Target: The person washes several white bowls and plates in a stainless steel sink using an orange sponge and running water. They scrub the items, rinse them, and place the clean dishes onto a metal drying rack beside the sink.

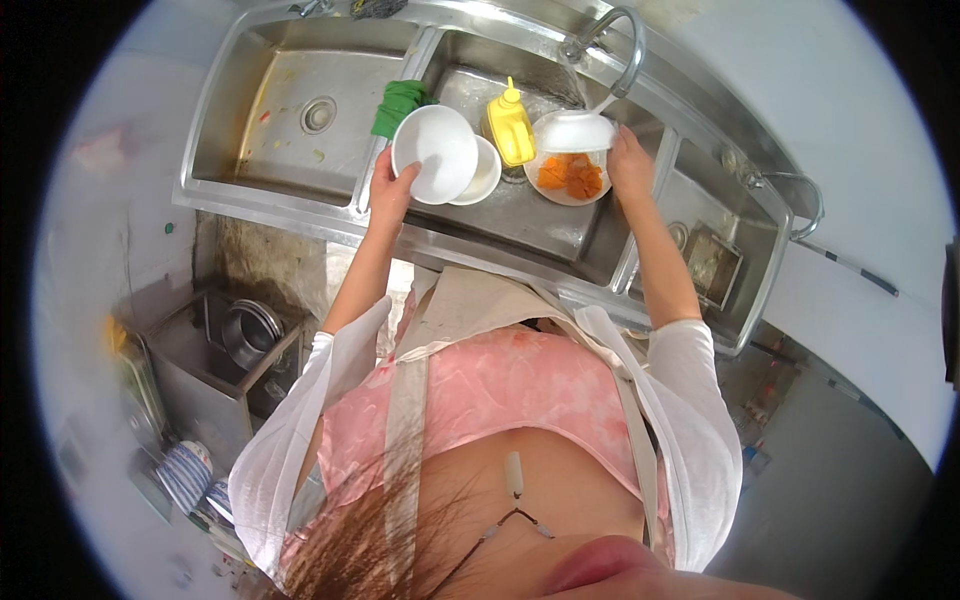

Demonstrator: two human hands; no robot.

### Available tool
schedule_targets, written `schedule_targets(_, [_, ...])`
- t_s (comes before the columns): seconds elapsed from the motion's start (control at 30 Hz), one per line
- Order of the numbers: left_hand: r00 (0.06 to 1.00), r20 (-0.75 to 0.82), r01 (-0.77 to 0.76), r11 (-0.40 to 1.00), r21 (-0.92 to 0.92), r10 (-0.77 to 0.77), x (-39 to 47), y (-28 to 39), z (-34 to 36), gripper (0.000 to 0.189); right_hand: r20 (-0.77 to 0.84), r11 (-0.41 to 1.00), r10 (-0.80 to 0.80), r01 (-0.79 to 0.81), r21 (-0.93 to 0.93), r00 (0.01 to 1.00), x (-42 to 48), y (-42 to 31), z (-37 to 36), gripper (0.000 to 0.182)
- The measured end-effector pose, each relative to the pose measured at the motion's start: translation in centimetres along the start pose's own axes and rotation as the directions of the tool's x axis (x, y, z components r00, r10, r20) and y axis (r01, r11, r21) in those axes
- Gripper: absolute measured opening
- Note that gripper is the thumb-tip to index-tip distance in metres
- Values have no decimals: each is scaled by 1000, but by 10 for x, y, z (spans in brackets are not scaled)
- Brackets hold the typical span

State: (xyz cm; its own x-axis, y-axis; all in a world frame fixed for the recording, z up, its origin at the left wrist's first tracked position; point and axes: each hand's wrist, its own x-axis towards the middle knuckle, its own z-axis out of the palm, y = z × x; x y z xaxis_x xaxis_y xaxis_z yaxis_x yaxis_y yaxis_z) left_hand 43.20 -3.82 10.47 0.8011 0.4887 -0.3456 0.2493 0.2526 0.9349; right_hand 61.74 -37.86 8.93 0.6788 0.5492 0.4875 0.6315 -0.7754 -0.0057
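With my left hand (394,187) I grip the rim of a white bowl (436,154), my thumb over its edge. Partly behind it is a second white bowl (484,172). My right hand (631,166) holds a tilted white bowl (576,131) by its right side, under water running from a curved metal faucet (634,56). Just below that bowl, a white plate (547,191) bears orange pieces (571,176), which look like food. A yellow plastic bottle (508,127) with a nozzle stands between the bowls in the middle basin (517,225).
A green cloth (400,105) hangs over the divider beside the left basin (289,75), which holds food scraps around its drain. The right basin (701,187) contains a metal box-shaped strainer (712,266). Metal pots (251,334) sit in a low metal bin (199,367) at lower left.
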Motion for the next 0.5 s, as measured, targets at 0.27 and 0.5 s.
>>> schedule_targets(0.27, [958, 270, -161, 962, 222, 98, 9, -7, 61, 69, 108, 957, 172, -192, 215, 979, 7, -35, -48, 11])
schedule_targets(0.5, [972, 185, 192, 938, -290, -142, 33, -23, 80, 63, 787, 103, 296, -838, 536, 541, 40, -85, -33, 30])
